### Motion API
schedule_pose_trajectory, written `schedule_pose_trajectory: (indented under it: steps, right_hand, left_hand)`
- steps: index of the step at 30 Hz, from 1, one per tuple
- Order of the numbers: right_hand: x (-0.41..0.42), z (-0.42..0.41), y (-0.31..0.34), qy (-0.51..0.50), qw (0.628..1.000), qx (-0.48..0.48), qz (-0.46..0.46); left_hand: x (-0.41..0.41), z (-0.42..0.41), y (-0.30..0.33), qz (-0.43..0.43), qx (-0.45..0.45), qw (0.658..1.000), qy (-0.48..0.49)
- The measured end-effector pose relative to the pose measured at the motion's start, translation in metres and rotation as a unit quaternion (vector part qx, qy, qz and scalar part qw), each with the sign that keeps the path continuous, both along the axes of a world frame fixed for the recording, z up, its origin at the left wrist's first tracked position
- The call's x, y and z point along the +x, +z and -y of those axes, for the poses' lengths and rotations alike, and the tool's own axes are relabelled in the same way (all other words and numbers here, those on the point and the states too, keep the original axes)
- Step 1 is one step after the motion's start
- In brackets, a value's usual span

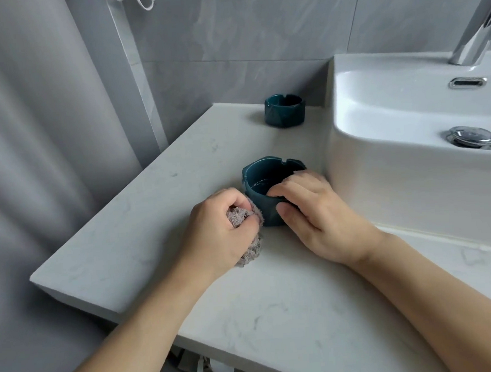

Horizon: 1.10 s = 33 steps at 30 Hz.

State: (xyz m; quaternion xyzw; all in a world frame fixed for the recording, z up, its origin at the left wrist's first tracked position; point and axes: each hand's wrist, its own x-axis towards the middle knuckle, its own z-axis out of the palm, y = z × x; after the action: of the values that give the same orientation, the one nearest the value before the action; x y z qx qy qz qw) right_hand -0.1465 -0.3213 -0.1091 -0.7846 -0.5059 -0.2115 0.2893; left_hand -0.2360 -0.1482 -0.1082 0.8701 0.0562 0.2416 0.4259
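A dark teal ashtray [263, 181] stands on the white marble counter [130, 223], just left of the basin. My right hand [313, 216] grips its near rim, fingers curled inside the bowl and thumb on the outer wall. My left hand [218, 228] clutches a bunched pinkish-grey cloth [250, 251] that touches the ashtray's left side. A second teal ashtray [284, 110] sits untouched at the back of the counter near the wall.
A white vessel basin [380, 135] rises at the right, with a chrome faucet [480, 24], overflow slot and pop-up drain [472, 136]. Grey tiled wall behind, a grey curtain [31, 128] on the left. The counter's edge drops off at front left.
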Motion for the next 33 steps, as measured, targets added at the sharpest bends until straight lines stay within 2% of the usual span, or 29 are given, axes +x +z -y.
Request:
schedule_pose_trajectory:
  steps: [5,8,13,18,23,26,30,33]
  right_hand:
    - [-0.003,0.003,-0.002,-0.025,0.997,0.011,-0.074]
    - [0.000,0.001,-0.003,0.009,0.995,0.016,-0.098]
    - [-0.001,-0.012,-0.004,0.027,0.994,0.038,-0.099]
    - [0.002,-0.011,-0.001,-0.012,0.972,0.027,-0.232]
    - [0.008,-0.018,-0.006,-0.004,0.993,-0.003,-0.118]
    - [0.008,-0.019,-0.004,-0.015,0.996,-0.012,-0.082]
    - [0.003,-0.012,-0.001,-0.006,0.994,0.033,-0.107]
    - [-0.001,-0.014,0.000,-0.054,0.989,0.044,-0.129]
  left_hand:
    - [0.001,-0.005,0.008,0.071,-0.107,0.992,0.013]
    - [-0.001,-0.004,0.012,0.095,-0.131,0.987,-0.006]
    - [0.001,-0.007,0.007,0.110,-0.090,0.990,0.010]
    - [0.001,-0.009,0.005,0.120,-0.029,0.992,0.006]
    - [0.000,-0.006,0.003,0.120,0.030,0.992,-0.024]
    - [-0.001,-0.002,0.001,0.073,0.043,0.996,0.016]
    - [0.001,-0.003,0.000,0.035,0.018,0.997,0.059]
    - [-0.001,-0.008,0.003,0.041,-0.042,0.996,0.063]
